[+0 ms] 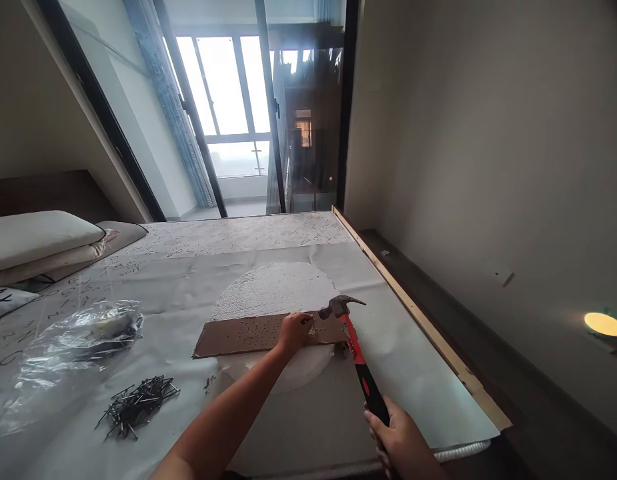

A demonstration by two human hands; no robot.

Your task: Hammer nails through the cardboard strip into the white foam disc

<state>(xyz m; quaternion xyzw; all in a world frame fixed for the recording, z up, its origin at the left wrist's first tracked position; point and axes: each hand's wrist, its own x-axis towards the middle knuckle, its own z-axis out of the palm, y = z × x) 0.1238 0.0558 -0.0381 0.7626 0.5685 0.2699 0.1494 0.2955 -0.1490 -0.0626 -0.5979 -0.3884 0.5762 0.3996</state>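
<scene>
My right hand (397,433) is wrapped round the black and red handle of a claw hammer (357,350). The hammer's head is over the right part of a brown board (228,339), its striking face close to my left fingers. At the board, my left hand (294,331) is closed in a pinch on a thin nail (313,325), which is partly hidden by the fingers. Rows of small holes or nail marks cover the board's middle. To the left of my forearm lies a heap of loose nails (141,403).
A clear plastic bag (83,353) lies on the grey-white sheet (178,287) at left. A rough white round mat (278,287) sits partly under the board. Pillows (38,240) are stacked far left. A wooden rail (413,300) edges the right side, beside a wall.
</scene>
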